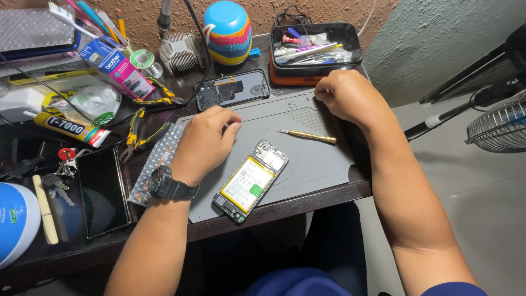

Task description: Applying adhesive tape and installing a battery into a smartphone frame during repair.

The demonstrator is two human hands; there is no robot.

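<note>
An opened phone (250,180) with its yellow battery exposed lies on a grey work mat (318,159). My left hand (204,143), with a black watch on the wrist, rests curled on the mat just left of the phone; its fingertips pinch together, and whether they hold something tiny I cannot tell. My right hand (348,96) is curled near the mat's far edge, fingers closed against the surface. A gold-handled screwdriver (308,136) lies between the hands. The phone's black back cover (232,89) sits behind the mat.
A black tray (350,55) of tools stands at the back right. Yellow-handled pliers (139,131), a glue tube (68,127), a solder spool (142,59), a striped round speaker (227,32), keys (61,164) and a dark screen panel (103,192) crowd the left. A fan (501,126) stands right.
</note>
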